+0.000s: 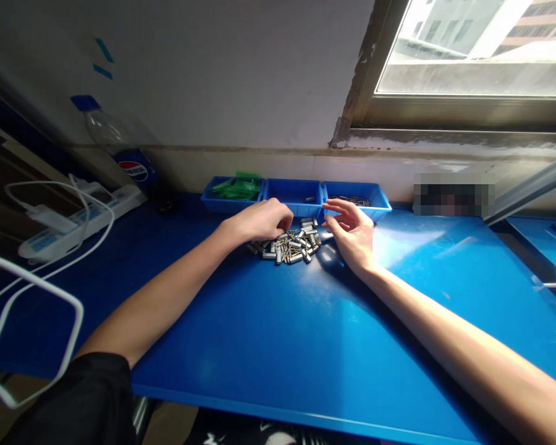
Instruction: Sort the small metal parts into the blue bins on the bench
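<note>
A pile of small metal pieces (296, 244), silvery blocks mixed with thin brass-coloured pins or screws, lies on the blue table. My left hand (266, 219) is at the pile's upper left, its fingers curled down and closed; what they grip, if anything, is hidden. To the right of the pile hovers my right hand (354, 238), fingers spread and nothing visible in them. Its fingertips are near the front of the right blue bin (377, 210), which contains dark thin metal pieces. The middle blue bin (291, 207) has a small piece inside.
The left blue bin (217, 204) contains green plastic pieces. A cola bottle (136, 167) stands at the back left beside a white power strip (55, 232) with looping white cables (81, 309). A wall and a window (472, 62) border the table's back; a blurred dark object (449, 198) sits at the right.
</note>
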### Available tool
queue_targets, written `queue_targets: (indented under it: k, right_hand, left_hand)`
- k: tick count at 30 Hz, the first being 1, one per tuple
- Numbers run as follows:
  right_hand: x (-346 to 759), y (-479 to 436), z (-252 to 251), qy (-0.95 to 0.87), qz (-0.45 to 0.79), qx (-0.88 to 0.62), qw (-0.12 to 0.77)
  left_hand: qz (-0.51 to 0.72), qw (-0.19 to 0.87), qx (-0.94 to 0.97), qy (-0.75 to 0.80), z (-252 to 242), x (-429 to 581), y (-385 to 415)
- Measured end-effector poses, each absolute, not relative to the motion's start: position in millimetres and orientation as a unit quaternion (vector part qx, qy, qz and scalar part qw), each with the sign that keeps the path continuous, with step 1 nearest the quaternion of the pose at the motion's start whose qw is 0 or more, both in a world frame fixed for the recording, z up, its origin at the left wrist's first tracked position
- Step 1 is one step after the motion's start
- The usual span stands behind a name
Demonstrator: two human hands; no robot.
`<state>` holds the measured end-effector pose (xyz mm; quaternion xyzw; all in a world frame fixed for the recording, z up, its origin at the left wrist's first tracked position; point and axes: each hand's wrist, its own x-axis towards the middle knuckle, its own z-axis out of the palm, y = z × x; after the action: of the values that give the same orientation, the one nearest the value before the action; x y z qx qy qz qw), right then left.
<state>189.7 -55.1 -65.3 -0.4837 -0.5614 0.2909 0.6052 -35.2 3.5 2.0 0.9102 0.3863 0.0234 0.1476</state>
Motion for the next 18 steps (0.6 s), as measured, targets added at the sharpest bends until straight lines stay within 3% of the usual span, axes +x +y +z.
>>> queue_targets:
  k: [8,18]
  right_hand:
    - [190.1,-54.5,-64.9,-0.562,0.306,-0.483,0.598]
    - [190.0,-54.1,-64.2,-0.562,0.336,-0.484,0.58]
  left_hand:
    - [0.074,0.147,0.916,0.367,0.2,-33.7,4.1]
    - [0.281,0.16,0.905,0.276,1.7,-25.0,4.0]
